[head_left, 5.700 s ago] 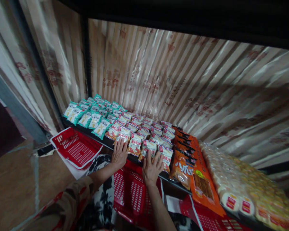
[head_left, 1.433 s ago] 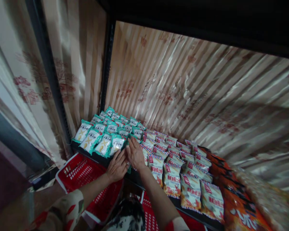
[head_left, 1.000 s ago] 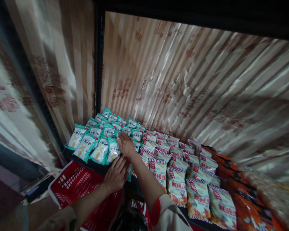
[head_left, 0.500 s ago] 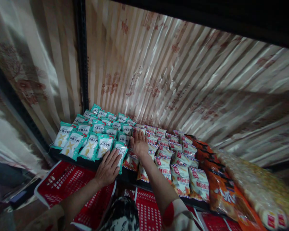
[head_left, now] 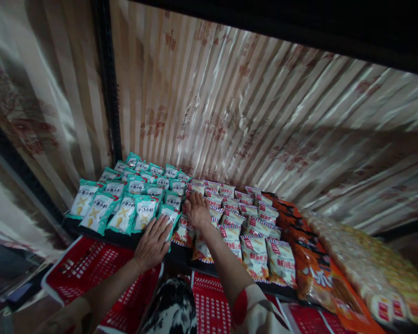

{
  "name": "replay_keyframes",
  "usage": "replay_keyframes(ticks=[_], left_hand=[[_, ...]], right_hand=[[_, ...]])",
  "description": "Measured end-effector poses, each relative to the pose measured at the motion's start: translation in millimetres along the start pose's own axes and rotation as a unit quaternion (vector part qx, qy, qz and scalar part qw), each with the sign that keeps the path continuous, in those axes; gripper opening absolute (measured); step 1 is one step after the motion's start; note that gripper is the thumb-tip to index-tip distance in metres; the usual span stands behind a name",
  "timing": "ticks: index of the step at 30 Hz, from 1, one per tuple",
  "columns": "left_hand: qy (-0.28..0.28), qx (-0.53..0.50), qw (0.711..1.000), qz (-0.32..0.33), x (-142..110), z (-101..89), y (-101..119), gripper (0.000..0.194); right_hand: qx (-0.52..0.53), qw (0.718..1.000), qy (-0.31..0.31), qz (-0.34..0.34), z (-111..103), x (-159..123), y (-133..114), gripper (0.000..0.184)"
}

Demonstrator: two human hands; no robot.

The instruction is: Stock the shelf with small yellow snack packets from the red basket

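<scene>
Several teal and white snack bags [head_left: 113, 189] stand in rows on the left part of a dark shelf. My left hand [head_left: 153, 243] lies flat with its fingers stretched over the front of the rightmost teal bag [head_left: 169, 214]. My right hand [head_left: 198, 212] reaches further back, fingers extended, over the leftmost column of white and red snack bags [head_left: 254, 256]. Its palm covers part of a bag there, so the contact is partly hidden. Neither hand has its fingers wrapped around a bag.
Orange snack bags [head_left: 311, 273] and long clear packs of round snacks [head_left: 357, 264] continue the shelf to the right. Below its front edge stand red plastic baskets [head_left: 101, 264]. Behind hangs a striped, shiny curtain [head_left: 202, 93], with a dark upright post [head_left: 107, 79] at left.
The whole view has shifted slightly, moving the shelf left in the picture. My right hand has drawn slightly lower over the white and red bags; my left hand stays on the teal bag.
</scene>
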State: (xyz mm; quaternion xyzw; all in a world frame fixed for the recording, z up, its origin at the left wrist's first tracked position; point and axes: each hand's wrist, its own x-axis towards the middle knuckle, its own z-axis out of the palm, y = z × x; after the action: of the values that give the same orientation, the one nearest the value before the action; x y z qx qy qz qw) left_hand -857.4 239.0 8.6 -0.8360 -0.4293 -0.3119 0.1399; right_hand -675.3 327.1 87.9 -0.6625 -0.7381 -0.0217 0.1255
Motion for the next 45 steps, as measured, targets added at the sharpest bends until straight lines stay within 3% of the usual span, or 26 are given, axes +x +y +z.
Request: replay_keyframes(ticks=[14,19,23,27,31,34,39,45], left_hand=[[-0.004,0.022,1.0,-0.003,-2,3.4,1,0.052],[-0.026,0.053,0.998,0.002,-2,0.2,3,0.055],[0.005,0.057,0.998,-0.004,-1,-7.8,2,0.054],[0.063,0.061,0.994,-0.066,17,-24.6,-12,0.048],[0.08,0.068,0.983,-0.154,53,-42.0,-50,0.042],[0.03,0.071,0.974,-0.213,83,-43.7,-88,0.044],[-0.163,0.026,0.956,-0.244,122,-23.9,-140,0.053],[-0.3,-0.025,0.921,-0.248,143,-10.6,-159,0.058]], right_hand=[[-0.034,0.999,0.002,-0.026,2,6,7,0.054],[-0.05,0.997,0.014,-0.062,-4,-7,-1,0.053],[-0.029,0.991,0.036,-0.127,-9,-23,-18,0.048],[0.0,0.981,0.058,-0.187,-9,-38,-41,0.047],[0.017,0.97,0.084,-0.227,4,-54,-56,0.045],[0.025,0.965,0.094,-0.243,15,-62,-59,0.046],[0.018,0.965,0.107,-0.241,26,-64,-53,0.048],[0.008,0.959,0.134,-0.249,28,-61,-48,0.046]])
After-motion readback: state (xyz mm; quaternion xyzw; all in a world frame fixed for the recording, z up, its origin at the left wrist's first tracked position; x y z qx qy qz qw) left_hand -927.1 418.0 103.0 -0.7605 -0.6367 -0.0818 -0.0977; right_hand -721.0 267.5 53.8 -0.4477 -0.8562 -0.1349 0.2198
